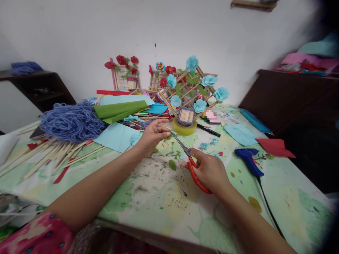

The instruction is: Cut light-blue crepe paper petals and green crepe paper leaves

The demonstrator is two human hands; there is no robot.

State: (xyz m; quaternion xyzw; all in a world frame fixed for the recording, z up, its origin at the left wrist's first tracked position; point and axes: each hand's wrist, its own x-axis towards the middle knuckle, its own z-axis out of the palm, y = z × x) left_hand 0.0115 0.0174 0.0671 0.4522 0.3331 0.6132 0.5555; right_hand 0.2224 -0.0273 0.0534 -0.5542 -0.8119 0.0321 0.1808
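Observation:
My right hand (210, 171) grips red-handled scissors (188, 157), whose blades point up and left toward my left hand. My left hand (151, 135) hovers above the table with fingers curled in a pinch near the scissor tips; what it holds is too small to make out. Small green leaf cut-outs (172, 164) lie on the table between the hands. Just beyond stands a wooden lattice decoration with blue paper flowers (192, 88) on a yellow tape roll (184, 128).
A heap of blue yarn (71, 121), green paper (119, 110) and wooden sticks (50, 155) lie at left. A blue glue gun (249, 160) with a black cord, a black pen (209, 130) and red paper (275, 147) sit at right. Another flower frame (124, 76) leans on the wall.

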